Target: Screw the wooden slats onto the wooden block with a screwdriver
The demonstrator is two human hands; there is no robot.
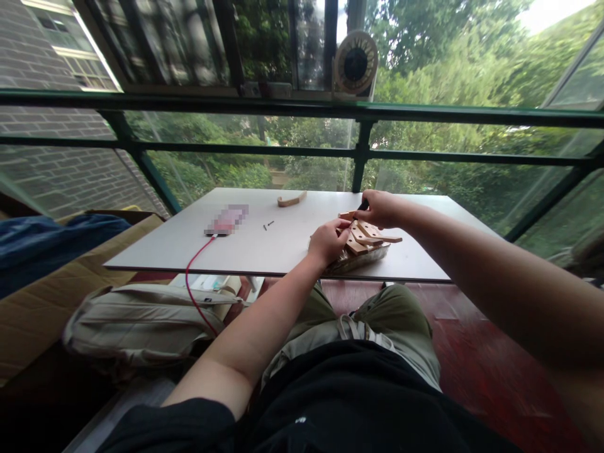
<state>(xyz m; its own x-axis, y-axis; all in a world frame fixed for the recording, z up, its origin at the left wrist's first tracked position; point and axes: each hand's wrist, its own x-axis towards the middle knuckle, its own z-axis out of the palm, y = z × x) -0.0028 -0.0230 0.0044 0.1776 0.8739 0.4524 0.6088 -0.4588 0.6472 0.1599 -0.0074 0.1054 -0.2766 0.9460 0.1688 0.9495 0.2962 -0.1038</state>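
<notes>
Wood pieces (357, 246) lie on a tray (364, 260) near a white table's front edge (264, 272), right hand (379, 209) gripping a dark tool (362, 206), left hand (329, 241) touching them, grip unclear; tool work seems underway, next calling for steady bracing.

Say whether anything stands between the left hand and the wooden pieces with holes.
Nothing visible does: the left hand has its fingers at the wooden pieces. The curved wooden piece lies apart on the table, out of the way.
</notes>
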